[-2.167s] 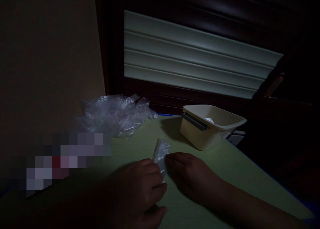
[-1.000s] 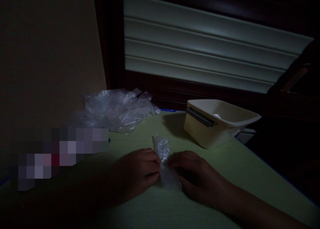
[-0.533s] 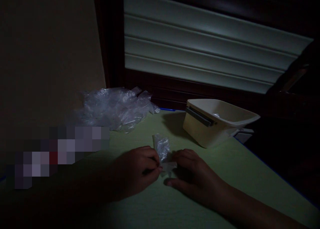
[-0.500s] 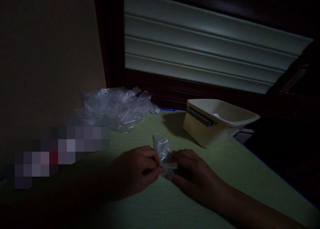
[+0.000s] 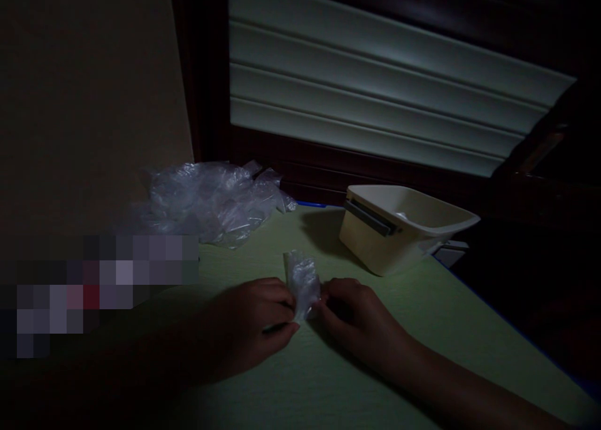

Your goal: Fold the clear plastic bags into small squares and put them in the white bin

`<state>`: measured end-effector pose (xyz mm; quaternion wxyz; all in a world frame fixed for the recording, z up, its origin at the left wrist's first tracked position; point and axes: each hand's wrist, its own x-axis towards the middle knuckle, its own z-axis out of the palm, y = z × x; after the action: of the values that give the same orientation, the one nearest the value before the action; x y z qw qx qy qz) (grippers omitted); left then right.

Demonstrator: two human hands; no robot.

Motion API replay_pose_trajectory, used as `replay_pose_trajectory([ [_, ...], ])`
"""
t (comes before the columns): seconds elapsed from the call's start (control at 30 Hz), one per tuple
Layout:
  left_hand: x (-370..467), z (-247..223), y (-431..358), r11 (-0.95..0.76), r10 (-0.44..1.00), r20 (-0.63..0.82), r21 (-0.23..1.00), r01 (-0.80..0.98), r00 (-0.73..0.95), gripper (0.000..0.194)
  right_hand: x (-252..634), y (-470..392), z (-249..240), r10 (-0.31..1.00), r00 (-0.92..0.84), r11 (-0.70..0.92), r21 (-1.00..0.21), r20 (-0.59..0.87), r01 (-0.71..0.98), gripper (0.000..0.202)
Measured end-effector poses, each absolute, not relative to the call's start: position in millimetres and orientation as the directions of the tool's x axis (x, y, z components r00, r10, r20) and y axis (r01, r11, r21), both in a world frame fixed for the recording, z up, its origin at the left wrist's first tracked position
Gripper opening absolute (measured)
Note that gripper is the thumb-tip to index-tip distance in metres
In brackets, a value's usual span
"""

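A small clear plastic bag (image 5: 304, 280), folded into a narrow strip, lies on the pale green tabletop (image 5: 328, 380) between my hands. My left hand (image 5: 260, 327) pinches its lower left edge, fingers bent and thumb close to the fingertips. From the other side my right hand (image 5: 359, 317) grips its right edge between thumb and fingers. The bag's upper end sticks up past both hands, away from me. The scene is dim, so the exact contact of the fingertips is hard to make out.
A heap of crumpled clear plastic bags (image 5: 211, 198) lies at the back left against the wall. At the back right stands a cream plastic bin (image 5: 375, 242) with a dark handle and something shiny inside. Behind the table is a slatted panel (image 5: 357, 92). Part of the left side is pixelated.
The near flap of the bag, which stuck out to the right, is now folded in, leaving a neater strip. My right hand has moved slightly at its edge. The view has shifted a little.
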<state>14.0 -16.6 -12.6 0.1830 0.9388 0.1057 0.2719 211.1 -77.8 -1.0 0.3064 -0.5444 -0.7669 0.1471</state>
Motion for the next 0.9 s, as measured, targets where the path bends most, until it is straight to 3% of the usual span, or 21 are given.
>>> replay_pose_trajectory([
  [0.1, 14, -16, -16, -0.917, 0.305, 0.504, 0.386, 0.106, 0.808, 0.012, 210, -78, -1, 0.936, -0.199, 0.339, -0.587, 0.291, 0.735, 0.018],
  [0.23, 11, -20, -16, -0.880, 0.420, 0.460, 0.415, 0.229, 0.782, 0.017, 210, -78, -3, 0.945, -0.144, 0.299, -0.599, 0.294, 0.742, 0.007],
  [0.43, 12, -13, -19, -0.928, 0.294, 0.497, 0.354, 0.118, 0.816, 0.025, 211, -77, -5, 0.905, -0.254, 0.411, -0.544, 0.342, 0.731, 0.009],
  [0.57, 13, -8, -23, -0.941, 0.309, 0.492, 0.284, 0.185, 0.814, 0.014, 213, -77, -8, 0.893, -0.297, 0.438, -0.494, 0.339, 0.751, 0.011],
  [0.9, 13, -11, -21, -0.950, 0.312, 0.545, 0.183, 0.252, 0.778, 0.022, 211, -77, -3, 0.889, -0.337, 0.451, -0.466, 0.310, 0.761, 0.014],
])
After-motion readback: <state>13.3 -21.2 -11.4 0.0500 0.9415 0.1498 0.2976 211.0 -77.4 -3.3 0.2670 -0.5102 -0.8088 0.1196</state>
